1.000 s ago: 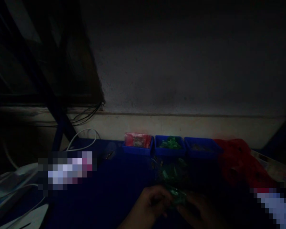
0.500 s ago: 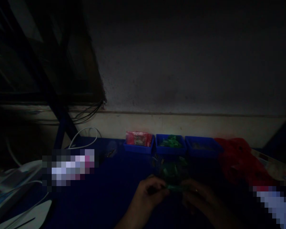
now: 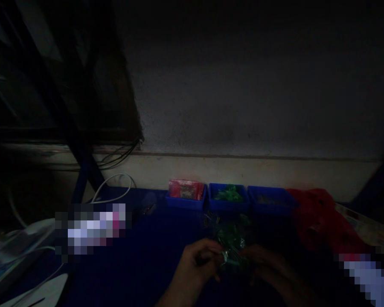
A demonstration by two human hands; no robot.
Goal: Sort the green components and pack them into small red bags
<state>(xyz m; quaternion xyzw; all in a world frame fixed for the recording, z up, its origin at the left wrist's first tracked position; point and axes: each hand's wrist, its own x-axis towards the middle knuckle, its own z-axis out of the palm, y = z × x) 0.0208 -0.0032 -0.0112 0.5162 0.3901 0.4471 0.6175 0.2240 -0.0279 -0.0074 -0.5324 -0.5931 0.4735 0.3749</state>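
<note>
A shiny green clear plastic bag (image 3: pixel 232 243) lies between my two hands over the blue table, its shape partly lost in the dark. My left hand (image 3: pixel 201 258) pinches its left edge between thumb and fingers. On the other side, my right hand (image 3: pixel 269 262) is at the bag's right edge, its fingers in deep shadow, so I cannot make out whether they grip it. Just beyond the bag lie several small metal pieces (image 3: pixel 211 218), too dim to name.
Three blue trays stand along the wall: one with red packets (image 3: pixel 185 189), one with green plastic (image 3: pixel 230 194), and a right-hand tray (image 3: pixel 272 209) with unclear contents. Red mesh-like material (image 3: pixel 316 217) lies at the right. A white cable (image 3: pixel 128 183) loops at the back left.
The bag looks more spread and crinkled between my hands, catching more light. My right hand has shifted slightly lower. The trays appear a little lower in view.
</note>
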